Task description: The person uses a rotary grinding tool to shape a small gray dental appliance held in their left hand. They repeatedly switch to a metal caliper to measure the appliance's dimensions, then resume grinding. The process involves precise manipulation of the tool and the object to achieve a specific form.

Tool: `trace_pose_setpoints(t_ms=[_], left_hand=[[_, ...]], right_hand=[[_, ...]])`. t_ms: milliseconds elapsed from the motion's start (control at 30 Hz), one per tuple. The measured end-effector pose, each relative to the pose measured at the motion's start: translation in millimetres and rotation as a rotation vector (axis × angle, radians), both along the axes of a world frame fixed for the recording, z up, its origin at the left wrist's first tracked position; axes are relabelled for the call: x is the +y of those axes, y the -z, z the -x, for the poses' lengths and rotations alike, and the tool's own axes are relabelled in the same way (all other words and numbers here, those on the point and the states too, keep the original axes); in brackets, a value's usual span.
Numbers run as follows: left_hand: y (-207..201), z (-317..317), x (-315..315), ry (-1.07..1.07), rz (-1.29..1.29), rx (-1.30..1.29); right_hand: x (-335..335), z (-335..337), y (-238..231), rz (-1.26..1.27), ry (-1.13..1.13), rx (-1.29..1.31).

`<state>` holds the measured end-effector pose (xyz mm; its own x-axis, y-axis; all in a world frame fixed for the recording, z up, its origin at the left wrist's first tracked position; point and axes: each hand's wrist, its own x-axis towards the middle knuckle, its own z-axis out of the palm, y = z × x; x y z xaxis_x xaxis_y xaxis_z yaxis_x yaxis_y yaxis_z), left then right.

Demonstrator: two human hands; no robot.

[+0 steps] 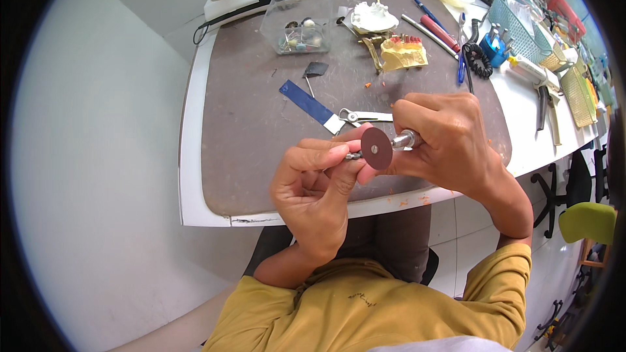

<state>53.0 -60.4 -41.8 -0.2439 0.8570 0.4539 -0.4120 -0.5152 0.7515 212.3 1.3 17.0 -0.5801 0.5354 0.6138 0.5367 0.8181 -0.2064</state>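
My left hand [313, 189] pinches a small silvery metal piece [353, 156] between thumb and fingertips, above the front part of the mat. In my right hand [447, 137] is a metal rotary handpiece [407, 139], wrapped by the fingers. A thin brown cutting disc [378, 145] sits on its tip, right beside the metal piece; whether they touch I cannot tell. Just beyond the hands lies a metal caliper [375, 117], partly covered by them. A dark blue strip with a white end [305, 102] rests to its left.
A brown mat [241, 137] covers the table. Toward the back are a clear box of small parts [316, 42], a white plaster cast [374, 18] and a yellow dental model with red teeth [404, 55]. Pens, a blue bur holder [495, 49] and baskets [515, 19] crowd the right.
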Motion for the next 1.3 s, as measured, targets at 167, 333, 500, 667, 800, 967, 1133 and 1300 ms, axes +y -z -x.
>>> trace_pose_setpoints(t_ms=[167, 333, 500, 667, 800, 967, 1133, 1300], left_hand=[[1.0, 1.4, 3.4, 0.035, -0.088, -0.036], [-1.3, 1.6, 3.1, 0.044, -0.092, -0.031], [-0.9, 1.9, 3.2, 0.068, -0.077, -0.061], [-1.8, -0.9, 3.7, 0.023, 0.002, -0.039], [-0.5, -3.1, 2.8, 0.000, 0.038, -0.008], [-1.0, -6.2, 4.6, -0.011, 0.004, -0.068], [-0.8, -5.0, 3.0, -0.027, 0.005, -0.028], [2.4, -5.2, 4.9, -0.031, -0.043, -0.029]], right_hand=[[-0.5, 0.1, 0.7, -0.003, -0.002, -0.031], [-0.5, -0.1, 0.8, 0.004, -0.003, -0.036], [0.4, -0.3, 0.0, 0.018, -0.013, -0.026], [1.6, 0.0, -0.7, 0.039, 0.013, -0.017], [0.7, -1.2, -0.9, 0.087, 0.041, -0.018], [0.9, -2.5, -2.6, 0.043, 0.064, -0.025], [1.2, -4.1, 0.3, 0.042, 0.064, -0.039], [-2.3, -4.1, -0.1, 0.037, 0.066, -0.044]])
